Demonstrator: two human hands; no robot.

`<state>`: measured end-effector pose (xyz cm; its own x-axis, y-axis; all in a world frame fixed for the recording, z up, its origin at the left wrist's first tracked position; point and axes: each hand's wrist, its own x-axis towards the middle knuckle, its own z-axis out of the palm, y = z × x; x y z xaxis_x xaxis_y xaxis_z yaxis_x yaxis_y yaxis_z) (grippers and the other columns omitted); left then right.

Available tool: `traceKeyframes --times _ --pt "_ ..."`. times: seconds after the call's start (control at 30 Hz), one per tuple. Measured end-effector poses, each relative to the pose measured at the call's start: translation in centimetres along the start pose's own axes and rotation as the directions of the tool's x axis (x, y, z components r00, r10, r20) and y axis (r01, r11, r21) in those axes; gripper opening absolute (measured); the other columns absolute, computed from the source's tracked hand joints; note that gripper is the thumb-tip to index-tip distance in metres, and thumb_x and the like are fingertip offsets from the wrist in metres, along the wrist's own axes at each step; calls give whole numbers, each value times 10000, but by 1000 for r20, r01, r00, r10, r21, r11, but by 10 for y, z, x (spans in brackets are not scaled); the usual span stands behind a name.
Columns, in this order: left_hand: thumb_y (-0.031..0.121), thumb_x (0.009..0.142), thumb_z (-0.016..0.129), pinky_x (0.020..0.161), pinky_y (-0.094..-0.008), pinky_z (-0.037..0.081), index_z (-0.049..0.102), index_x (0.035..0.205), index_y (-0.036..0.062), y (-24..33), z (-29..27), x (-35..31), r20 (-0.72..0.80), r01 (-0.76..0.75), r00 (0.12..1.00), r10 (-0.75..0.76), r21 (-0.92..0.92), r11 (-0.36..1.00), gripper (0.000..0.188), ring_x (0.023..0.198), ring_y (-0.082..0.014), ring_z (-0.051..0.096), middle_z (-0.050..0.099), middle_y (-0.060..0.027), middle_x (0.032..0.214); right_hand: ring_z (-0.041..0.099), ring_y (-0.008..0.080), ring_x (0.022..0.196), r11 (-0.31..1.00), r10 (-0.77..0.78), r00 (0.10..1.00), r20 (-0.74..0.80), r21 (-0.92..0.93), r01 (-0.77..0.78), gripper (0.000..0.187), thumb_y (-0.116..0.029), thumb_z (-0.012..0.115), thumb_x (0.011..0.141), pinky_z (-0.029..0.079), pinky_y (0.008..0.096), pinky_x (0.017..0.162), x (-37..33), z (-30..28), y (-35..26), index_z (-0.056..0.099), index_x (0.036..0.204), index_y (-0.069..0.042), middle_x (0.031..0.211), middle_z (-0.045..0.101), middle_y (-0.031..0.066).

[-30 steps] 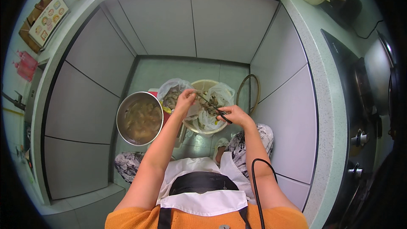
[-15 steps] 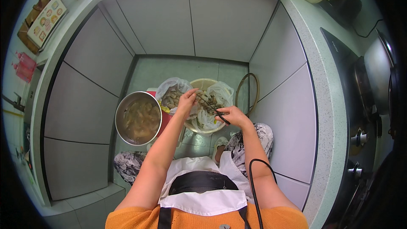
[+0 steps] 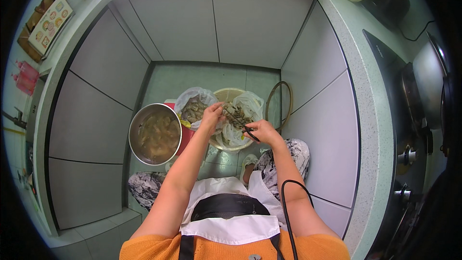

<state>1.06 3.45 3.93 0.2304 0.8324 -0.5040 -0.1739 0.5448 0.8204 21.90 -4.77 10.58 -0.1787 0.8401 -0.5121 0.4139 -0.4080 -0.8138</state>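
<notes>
My right hand (image 3: 262, 131) grips black-handled scissors (image 3: 250, 133), their blades pointing up and left toward my other hand. Pinched in the fingers of my left hand (image 3: 211, 115) is a small greyish thing that looks like a shrimp, mostly hidden by the fingers. Both hands are above a pale round bin (image 3: 219, 94) lined with a white plastic bag and holding greyish scraps. Just left of it, a clear plastic bag (image 3: 182, 100) holds more greyish shrimp. Farther left stands a metal pot (image 3: 136, 137) with pale pieces in cloudy water.
Something red (image 3: 186, 138) shows under the bag and beside the pot. A brown ring-shaped lid or hoop (image 3: 290, 103) leans against the right cabinet. Cabinets and a counter (image 3: 353, 115) enclose the floor on three sides. A black cable (image 3: 285, 200) crosses my right arm.
The scissors and my right hand have shifted very slightly; the scissor handles look a little different in angle. My left hand keeps its pinch in nearly the same place.
</notes>
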Motion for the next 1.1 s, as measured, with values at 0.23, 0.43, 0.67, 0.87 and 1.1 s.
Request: traceKeyframes --times 0.23,0.43,0.67,0.87,1.1 --pt "76 895 461 738 -328 497 526 1180 60 -6 -10 7 -7 66 998 -70 -247 967 292 801 -128 544 580 -24 930 463 80 420 996 11 998 -60 85 -6 315 -194 712 723 357 233 414 -1 0 2 657 997 -50 536 540 11" --pt "49 876 466 760 -353 518 521 1166 48 5 -4 2 13 91 996 -92 -330 939 295 747 -123 529 542 -21 856 574 122 547 993 38 999 -37 -114 -42 458 -260 753 670 437 275 505 2 -5 13 638 1067 -61 657 630 69" --pt "24 859 485 762 -367 519 503 1167 44 0 -10 7 72 85 995 -63 -350 933 309 779 -141 549 544 -35 873 477 80 457 1000 -2 998 -63 4 2 408 -238 736 705 376 247 443 -4 -4 3 639 1051 -45 572 564 15" --pt "55 863 522 748 -345 529 524 1084 33 4 5 -4 30 131 991 -130 -396 909 222 740 -159 567 580 -69 895 498 73 479 997 -78 985 -152 -33 74 461 -260 752 687 385 243 445 8 0 25 629 1077 -46 594 587 16" --pt "89 849 567 666 -289 558 518 901 9 1 8 -5 -72 171 967 -246 -530 830 107 611 -146 565 568 -79 798 550 92 563 984 -60 984 -168 -178 30 518 -289 759 661 424 244 516 4 3 18 618 1107 -66 679 639 39"
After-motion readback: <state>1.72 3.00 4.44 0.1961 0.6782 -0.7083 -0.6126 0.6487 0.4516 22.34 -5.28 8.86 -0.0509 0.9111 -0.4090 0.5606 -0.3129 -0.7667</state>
